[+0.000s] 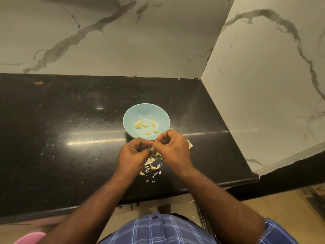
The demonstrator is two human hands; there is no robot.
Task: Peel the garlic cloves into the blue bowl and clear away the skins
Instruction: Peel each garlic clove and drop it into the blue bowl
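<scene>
a garlic clove [153, 144] sits pinched between left hand [135, 152] and right hand [173, 147], at six o'clock of the blue bowl [133, 112]. best to strip skin in small pulls, letting it fall on the skins [151, 163] beneath.

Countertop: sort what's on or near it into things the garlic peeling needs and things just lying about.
For the job:
blue bowl
peeled cloves in it
clove pinched between left hand and right hand
loose skins on the black countertop

Just lying about:
orange speck far left
pink object, bottom corner
</scene>
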